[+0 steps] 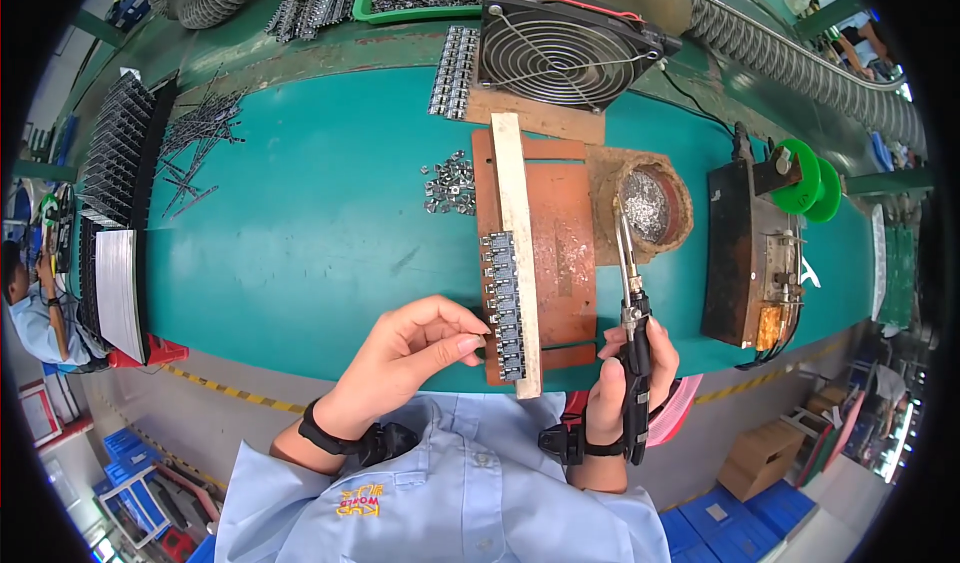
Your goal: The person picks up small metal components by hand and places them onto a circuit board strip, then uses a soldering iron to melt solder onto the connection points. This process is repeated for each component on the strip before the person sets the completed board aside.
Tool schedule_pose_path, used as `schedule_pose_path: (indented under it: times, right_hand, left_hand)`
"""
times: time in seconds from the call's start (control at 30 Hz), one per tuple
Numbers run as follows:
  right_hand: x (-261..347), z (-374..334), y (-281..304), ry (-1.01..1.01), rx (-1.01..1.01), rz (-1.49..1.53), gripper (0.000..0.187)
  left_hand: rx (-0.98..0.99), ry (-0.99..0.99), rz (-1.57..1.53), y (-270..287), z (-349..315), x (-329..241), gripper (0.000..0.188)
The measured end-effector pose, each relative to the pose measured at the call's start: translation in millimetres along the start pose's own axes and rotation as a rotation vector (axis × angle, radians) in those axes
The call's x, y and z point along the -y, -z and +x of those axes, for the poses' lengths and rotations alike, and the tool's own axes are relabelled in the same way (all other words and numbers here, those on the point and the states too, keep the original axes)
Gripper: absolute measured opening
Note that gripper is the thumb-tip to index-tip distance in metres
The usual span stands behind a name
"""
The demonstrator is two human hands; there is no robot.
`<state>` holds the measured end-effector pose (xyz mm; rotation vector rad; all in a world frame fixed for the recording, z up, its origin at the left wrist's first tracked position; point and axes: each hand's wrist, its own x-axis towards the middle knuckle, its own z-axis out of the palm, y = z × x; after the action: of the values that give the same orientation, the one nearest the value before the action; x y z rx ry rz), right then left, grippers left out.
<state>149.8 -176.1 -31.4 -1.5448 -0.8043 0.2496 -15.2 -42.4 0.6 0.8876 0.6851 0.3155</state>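
Observation:
My right hand (657,368) is wrapped round the black handle of a soldering iron (637,373), whose metal shaft points away from me. Its tip reaches the near side of a round pot of silvery solder bits (648,203). Thumb and forefinger of my left hand (410,353) are pinched together at the near left edge of a strip of small circuit boards (503,308); what they hold is too small to make out. The strip lies along a pale wooden bar (515,183) on a reddish-brown plate (565,253). Small metal parts (448,185) lie heaped left of the plate.
A black fan (565,53) stands behind the plate. On the right is a metal box (735,253) with a green wire spool (805,181). Thin strips (200,138), a rack of boards (118,153) and a white stack (120,288) occupy the left. A green tray (370,3) holds parts.

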Motion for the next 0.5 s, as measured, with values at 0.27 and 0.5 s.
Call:
schedule_pose_path:
  times: [0.27, 0.5]
  right_hand:
    - [-1.9, -1.5, -0.6, 0.009, 0.003, 0.003, 0.054]
    - [-2.3, -1.4, 0.1, 0.007, 0.002, 0.002, 0.054]
  left_hand:
    - [0.002, -0.074, 0.028, 0.5, 6.1, 5.6, 0.019]
    - [0.025, -0.04, -0.009, 1.0, 10.9, 4.0, 0.028]
